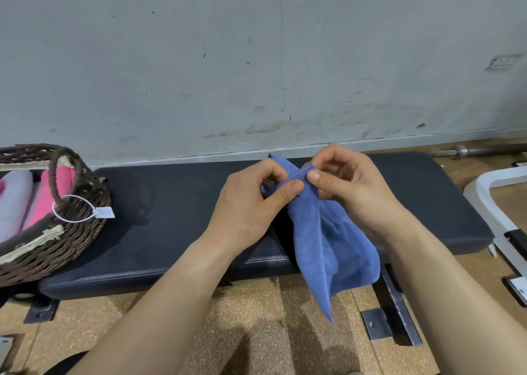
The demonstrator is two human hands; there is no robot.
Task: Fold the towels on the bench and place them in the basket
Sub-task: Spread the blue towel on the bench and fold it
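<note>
A blue towel (333,243) hangs in the air over the front edge of the dark padded bench (171,218). My left hand (251,203) and my right hand (350,186) pinch its stitched top edge side by side, thumbs on the near face. The cloth droops in loose folds, its lowest corner below the bench's front edge. At the left end of the bench stands a brown wicker basket (79,232) holding rolled pink and pale lilac towels (42,198).
A white tag on a loop (104,212) hangs from the basket handle. A grey wall runs close behind the bench. A white metal frame (490,198) stands at the right, a barbell (484,150) lies by the wall, and the bench's steel foot (396,306) sits on the cork floor.
</note>
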